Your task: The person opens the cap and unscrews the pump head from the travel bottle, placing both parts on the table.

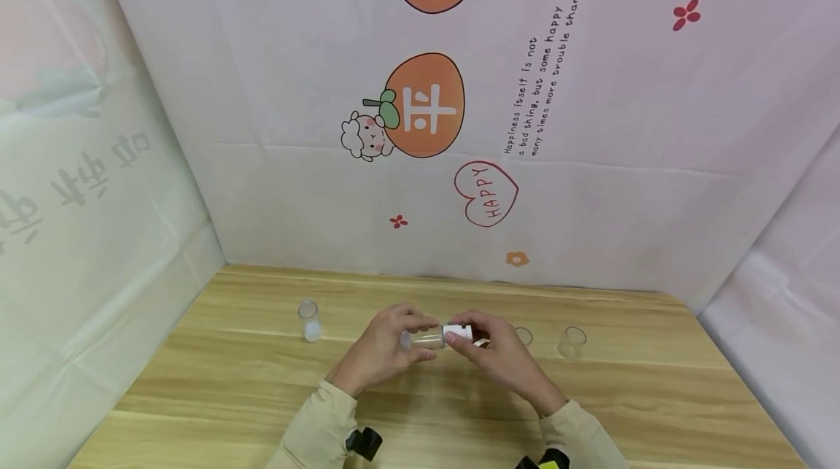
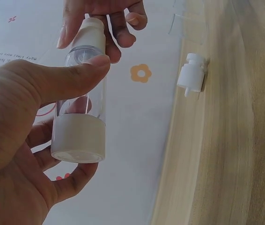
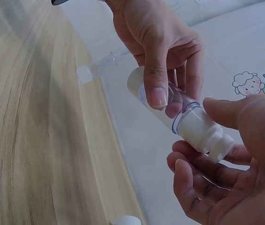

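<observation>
Between the two hands lies a clear bottle (image 2: 83, 105) with a white base and a white pump top (image 3: 199, 129), tilted nearly level in the head view. My left hand (image 1: 390, 345) grips its clear body, thumb across the front and fingers behind. At the other end, my right hand (image 1: 499, 352) holds the pump top loosely, with the thumb by the collar and the fingers curved under it. A second white pump (image 2: 192, 75) lies on the table beside the right hand, its short stem showing in the left wrist view.
Left of the hands, a second clear container (image 1: 308, 319) with a white part stands on the wooden table (image 1: 216, 381). On the right are a clear cup-like piece (image 1: 573, 343) and another clear rim (image 1: 524, 335). Printed cloth (image 1: 295, 214) hangs behind the table and at both sides.
</observation>
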Motion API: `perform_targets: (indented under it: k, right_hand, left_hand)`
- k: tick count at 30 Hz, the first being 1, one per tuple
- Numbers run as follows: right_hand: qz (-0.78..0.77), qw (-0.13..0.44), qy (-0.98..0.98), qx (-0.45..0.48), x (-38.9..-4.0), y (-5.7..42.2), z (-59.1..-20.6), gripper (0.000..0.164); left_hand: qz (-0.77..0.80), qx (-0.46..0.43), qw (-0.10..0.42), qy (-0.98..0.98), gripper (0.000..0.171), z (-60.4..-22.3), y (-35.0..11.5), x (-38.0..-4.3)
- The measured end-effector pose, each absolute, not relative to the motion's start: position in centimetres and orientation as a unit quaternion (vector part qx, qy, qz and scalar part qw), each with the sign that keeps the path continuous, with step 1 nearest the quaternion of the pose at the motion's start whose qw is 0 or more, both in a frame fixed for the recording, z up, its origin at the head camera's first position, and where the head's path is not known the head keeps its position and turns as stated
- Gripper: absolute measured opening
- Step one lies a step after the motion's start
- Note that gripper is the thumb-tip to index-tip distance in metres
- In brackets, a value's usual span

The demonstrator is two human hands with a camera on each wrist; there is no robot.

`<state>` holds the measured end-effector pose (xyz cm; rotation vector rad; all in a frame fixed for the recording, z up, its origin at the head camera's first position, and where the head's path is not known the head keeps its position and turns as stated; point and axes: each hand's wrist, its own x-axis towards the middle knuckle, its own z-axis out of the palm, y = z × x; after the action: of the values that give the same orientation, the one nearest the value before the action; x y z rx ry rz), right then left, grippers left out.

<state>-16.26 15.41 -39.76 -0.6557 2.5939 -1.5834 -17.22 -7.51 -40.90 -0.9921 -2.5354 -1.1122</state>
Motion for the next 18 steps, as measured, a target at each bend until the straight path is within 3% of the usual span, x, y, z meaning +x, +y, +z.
perform_targets:
  k: [18]
  right_hand:
    - [-0.494, -0.027, 0.844, -0.206, -16.36, 14.90, -40.15, 0.017]
  left_hand:
    - [-0.352, -0.348, 0.089, -0.865, 0.038, -40.88, -7.32, -17.24]
